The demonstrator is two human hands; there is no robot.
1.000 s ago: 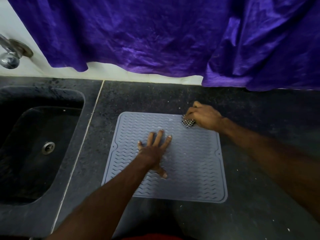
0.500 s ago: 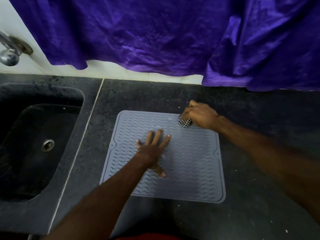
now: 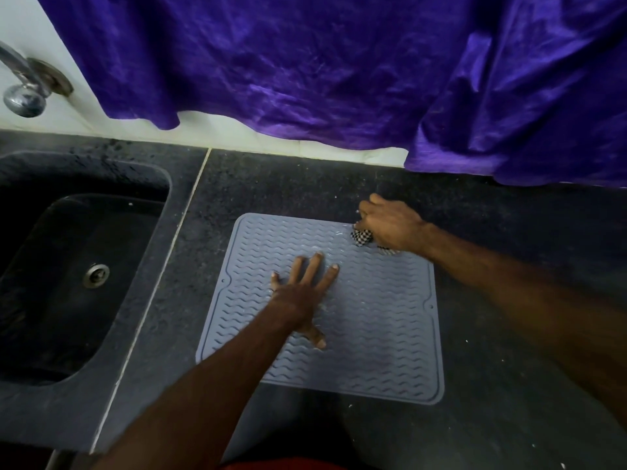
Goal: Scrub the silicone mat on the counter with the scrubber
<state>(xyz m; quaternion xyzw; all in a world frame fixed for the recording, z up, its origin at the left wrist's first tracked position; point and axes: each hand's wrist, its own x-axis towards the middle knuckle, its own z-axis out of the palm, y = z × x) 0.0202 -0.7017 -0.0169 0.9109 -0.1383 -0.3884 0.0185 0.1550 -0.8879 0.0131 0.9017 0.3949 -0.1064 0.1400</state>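
Observation:
A grey silicone mat [image 3: 383,334] with a wavy ribbed pattern lies flat on the dark stone counter [image 3: 509,418]. My left hand [image 3: 305,293] presses flat on the mat's middle, fingers spread and straight. My right hand [image 3: 390,223] is at the mat's far right corner, its fingers curled round a black-and-white checkered scrubber [image 3: 361,236] that touches the mat. Most of the scrubber is hidden under that hand.
A dark sink [image 3: 68,283] with a metal drain is sunk into the counter at the left. A chrome tap [image 3: 23,86] sticks out of the white wall above it. Purple cloth [image 3: 339,69] hangs along the back and touches the counter at the right.
My right hand with the scrubber has shifted only slightly at the mat's far right corner. My left hand stays pressed on the mat.

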